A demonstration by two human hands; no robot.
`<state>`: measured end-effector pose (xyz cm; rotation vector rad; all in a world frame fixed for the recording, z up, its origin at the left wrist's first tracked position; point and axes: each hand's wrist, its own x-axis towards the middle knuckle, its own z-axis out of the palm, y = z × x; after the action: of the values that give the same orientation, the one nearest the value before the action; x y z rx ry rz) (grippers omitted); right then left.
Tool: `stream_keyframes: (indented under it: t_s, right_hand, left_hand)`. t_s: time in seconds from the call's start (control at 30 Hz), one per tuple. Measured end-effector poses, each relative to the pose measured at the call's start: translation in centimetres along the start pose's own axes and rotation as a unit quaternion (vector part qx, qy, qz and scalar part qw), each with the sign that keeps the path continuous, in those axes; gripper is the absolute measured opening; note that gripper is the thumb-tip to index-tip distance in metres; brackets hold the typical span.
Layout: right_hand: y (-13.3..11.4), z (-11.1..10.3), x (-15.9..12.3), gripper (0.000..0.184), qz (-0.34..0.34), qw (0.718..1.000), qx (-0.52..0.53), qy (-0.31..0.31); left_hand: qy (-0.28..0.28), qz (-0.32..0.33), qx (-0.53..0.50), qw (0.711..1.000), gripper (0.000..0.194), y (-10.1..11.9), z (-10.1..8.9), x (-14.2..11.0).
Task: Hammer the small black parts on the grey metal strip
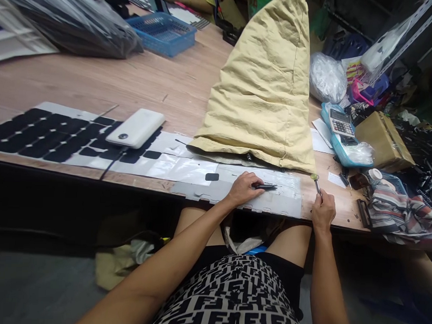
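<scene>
My left hand [245, 188] is closed on a slim black piece [267, 186], holding it low over the clear-covered work sheet [288, 196] at the table's front edge. In my right hand [323, 210] is a small hammer-like tool [317, 185] with a silver shaft and a yellowish head pointing up and away. Just beyond both hands lies a large piece of beige cloth [265, 102], its dark-lined open edge facing me. One black rounded patch [212, 176] rests on the sheet left of my left hand.
Rows of black patches [34, 135] lie at the left, a white power bank [136, 129] with a cable on them. Behind are a blue basket [164, 33] and dark plastic [75, 19]. At right sit a calculator [341, 122], a cardboard box [385, 140] and striped cloth [393, 208].
</scene>
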<state>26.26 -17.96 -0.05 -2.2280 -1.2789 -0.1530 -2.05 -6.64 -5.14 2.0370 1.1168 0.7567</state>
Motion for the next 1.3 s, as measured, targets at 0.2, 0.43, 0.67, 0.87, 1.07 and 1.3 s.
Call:
stream_keyframes:
  t_s: [0.2,0.43,0.67,0.87,1.07,1.3]
  right_hand:
    - [-6.4,-0.8,-4.0,0.033,-0.103,0.961,0.224,-0.129]
    - [-9.2,0.0,-6.3,0.031,-0.17,0.953,0.21,-0.135]
    - [-9.3,0.1,-7.3,0.033,-0.209,0.959,0.164,-0.104]
    - [-9.0,-0.1,-7.2,0.032,-0.197,0.964,0.154,-0.094]
    - [-8.7,-0.3,-7.2,0.032,-0.189,0.966,0.147,-0.094]
    - [-6.0,0.0,-4.6,0.033,-0.148,0.979,0.124,-0.069]
  left_hand:
    - [-0.012,0.003,-0.006,1.0,0.019,0.2,-0.3,0.0]
    - [-0.019,-0.015,-0.005,1.0,0.021,0.4,-0.2,0.1]
    - [-0.006,-0.029,-0.022,0.999,0.018,0.5,0.0,0.4]
    - [-0.01,-0.031,-0.041,0.999,0.019,0.3,0.0,0.6]
    - [-0.007,-0.025,-0.04,0.999,0.02,0.2,0.0,0.6]
    - [-0.008,-0.025,-0.034,0.999,0.017,0.4,-0.1,0.4]
